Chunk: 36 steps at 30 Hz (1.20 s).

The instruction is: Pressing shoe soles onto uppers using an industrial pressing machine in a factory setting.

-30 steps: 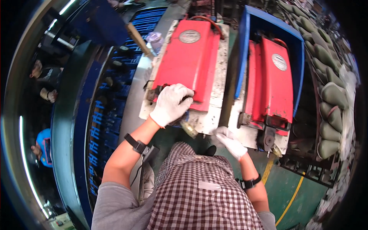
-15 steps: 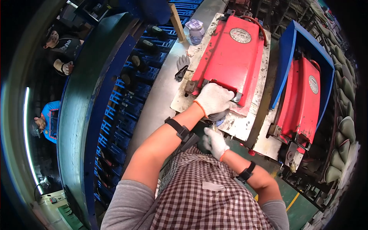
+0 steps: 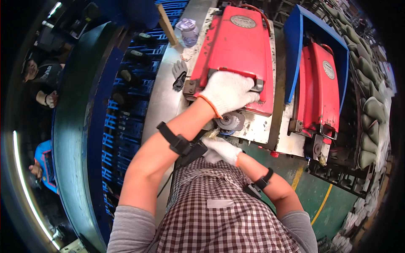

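My left hand [image 3: 231, 90], in a white knit glove with an orange cuff, is closed around the black handle [image 3: 258, 85] on the front of a red machine cover [image 3: 236, 46]. Below that cover's front edge sits a grey round wheel [image 3: 230, 121] with a dark hub. A yellowish, see-through handle [image 3: 214, 133] sticks out from beside the wheel. My right hand [image 3: 222, 150], gloved in white too, is closed at this handle; its fingertips are partly hidden. Both wrists carry black straps.
A second red machine [image 3: 322, 84] stands at right under a blue frame [image 3: 293, 59]. A purple-lidded bottle [image 3: 188, 31] and a grey glove [image 3: 180, 69] lie on the metal bench at left. Beyond are blue racks and a conveyor [image 3: 74, 126], with two people past it.
The view has shifted, so the machines appear farther left and higher. My right hand has moved left and in toward my apron, and more of the grey wheel shows. My left hand stays on the black handle.
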### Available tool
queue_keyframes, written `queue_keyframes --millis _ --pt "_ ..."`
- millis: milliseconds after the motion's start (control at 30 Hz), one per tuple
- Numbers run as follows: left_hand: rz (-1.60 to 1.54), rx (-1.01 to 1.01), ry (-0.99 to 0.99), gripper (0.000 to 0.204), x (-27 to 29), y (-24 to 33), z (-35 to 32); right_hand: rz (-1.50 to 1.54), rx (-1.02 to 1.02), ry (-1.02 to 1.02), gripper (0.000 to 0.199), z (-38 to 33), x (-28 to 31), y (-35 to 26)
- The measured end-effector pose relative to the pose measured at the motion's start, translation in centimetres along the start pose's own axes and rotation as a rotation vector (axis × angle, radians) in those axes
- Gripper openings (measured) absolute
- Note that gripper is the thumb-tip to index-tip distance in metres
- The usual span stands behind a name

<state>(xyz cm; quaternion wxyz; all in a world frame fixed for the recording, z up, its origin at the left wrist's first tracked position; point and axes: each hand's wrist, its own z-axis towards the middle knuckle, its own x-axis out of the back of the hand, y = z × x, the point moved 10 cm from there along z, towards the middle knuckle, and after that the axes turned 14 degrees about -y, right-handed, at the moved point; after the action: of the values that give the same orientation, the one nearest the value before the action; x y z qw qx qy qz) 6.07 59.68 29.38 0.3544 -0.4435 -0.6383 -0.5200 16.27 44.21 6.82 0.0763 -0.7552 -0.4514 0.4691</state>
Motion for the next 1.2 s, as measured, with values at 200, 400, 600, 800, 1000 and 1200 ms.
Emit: queue_keyframes --millis 200,400,600,800,1000,1200 --pt "0.080 -0.155 0.358 0.030 12.6 1.5 -1.8 -0.395 0.102 0.172 0.038 -8.6 2.3 -8.9" --pt "0.468 -0.487 1.082 0.054 19.5 2.2 -6.0 -0.613 0.691 0.841 0.059 -9.6 8.5 -22.5" --pt "0.418 -0.473 1.044 0.052 22.4 1.2 -5.4 -1.229 0.245 1.438 0.096 -4.0 9.3 -28.1" --pt "-0.053 -0.584 0.955 0.042 17.6 -1.4 -10.5 -0.469 0.969 0.881 0.079 -7.9 18.5 -26.0" --pt "-1.062 0.011 0.709 0.057 -1.1 -15.0 -14.3 0.482 0.926 0.355 0.070 -9.2 12.1 -16.1" --pt "-2.138 0.051 0.499 0.072 -12.1 -17.3 -10.2 0.590 0.904 -0.139 0.081 -7.7 2.4 -12.5"
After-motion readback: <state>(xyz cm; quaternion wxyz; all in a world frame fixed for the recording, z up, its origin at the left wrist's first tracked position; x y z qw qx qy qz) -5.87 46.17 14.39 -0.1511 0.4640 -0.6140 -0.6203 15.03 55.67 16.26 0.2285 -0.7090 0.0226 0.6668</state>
